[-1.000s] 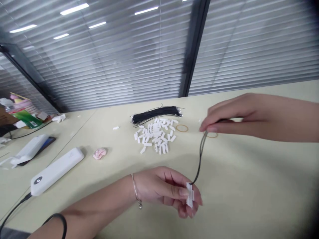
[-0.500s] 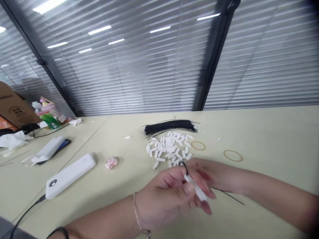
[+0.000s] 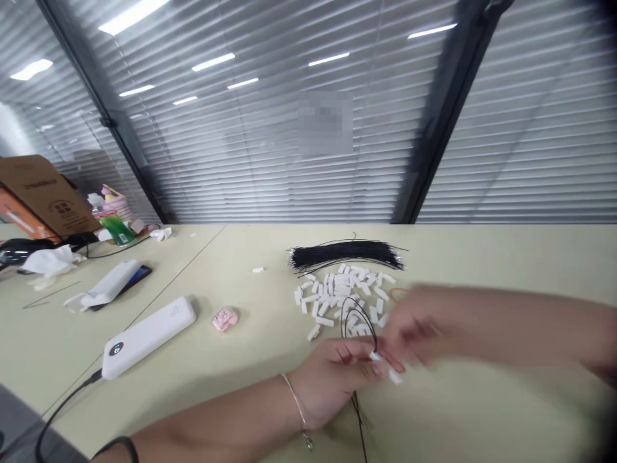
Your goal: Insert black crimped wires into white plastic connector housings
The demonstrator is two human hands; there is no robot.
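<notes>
My left hand [image 3: 335, 379] is closed around a white plastic connector strip [image 3: 385, 365], which sticks out past its fingertips. A thin black wire [image 3: 359, 315] loops up from the strip over the front of the pile, and a wire end [image 3: 358, 418] hangs below the hand. My right hand [image 3: 417, 331] is motion-blurred right at the strip, so its grip is hidden. Behind the hands lie a heap of small white connectors [image 3: 340, 302] and a bundle of black wires [image 3: 344, 256]. A rubber band [image 3: 398, 294] is partly hidden by my right hand.
The pale table [image 3: 506, 411] holds a white power bank [image 3: 147, 337] with a black cable, a pink object [image 3: 225, 319], and a phone [image 3: 137, 278] under a white item. A cardboard box [image 3: 45, 196] and green bottle [image 3: 116, 228] stand far left, before glass and blinds.
My right hand has risen from behind the strip and blurs with movement. The black wire now loops above my left hand, and the view has shifted, with the table edge more level.
</notes>
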